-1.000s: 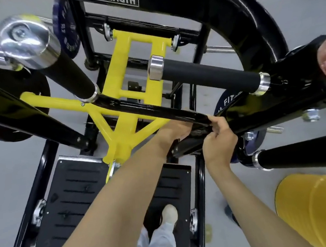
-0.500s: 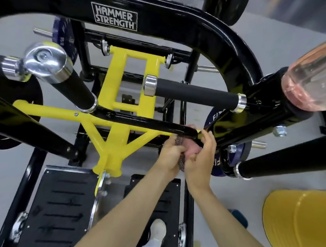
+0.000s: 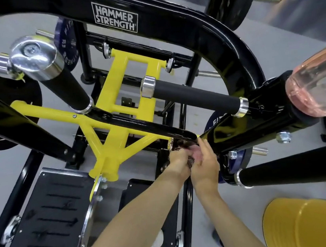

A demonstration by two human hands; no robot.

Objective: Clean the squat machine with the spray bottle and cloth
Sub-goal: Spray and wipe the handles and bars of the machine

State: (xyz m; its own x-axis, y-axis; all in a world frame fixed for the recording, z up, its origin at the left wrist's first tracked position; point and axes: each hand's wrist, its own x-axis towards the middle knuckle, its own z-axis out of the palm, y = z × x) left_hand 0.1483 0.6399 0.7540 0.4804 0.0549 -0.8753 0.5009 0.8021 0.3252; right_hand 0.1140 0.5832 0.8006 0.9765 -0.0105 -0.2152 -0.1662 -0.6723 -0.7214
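Two hands meet under the squat machine's [image 3: 175,16] black crossbar [image 3: 148,125]. Left hand [image 3: 178,163] and right hand [image 3: 205,168] both curl fingers round one bunched cloth [image 3: 192,158]. One pink spray bottle [image 3: 319,86] rests on machine arm, far right.

The left hand [image 3: 178,162] and right hand [image 3: 205,164] met side by side just under the near end of the squat machine's [image 3: 219,39] crossbar [image 3: 148,126]. The cloth [image 3: 191,162] sat between them, touching both. Beyond the hands ran a padded handle [image 3: 196,96]. The spray bottle [image 3: 319,86] lay up and right of the right hand, well apart. The foot plate [image 3: 50,200] lay below and left of the left hand. A drum [image 3: 316,225] stood below and right of the right hand.
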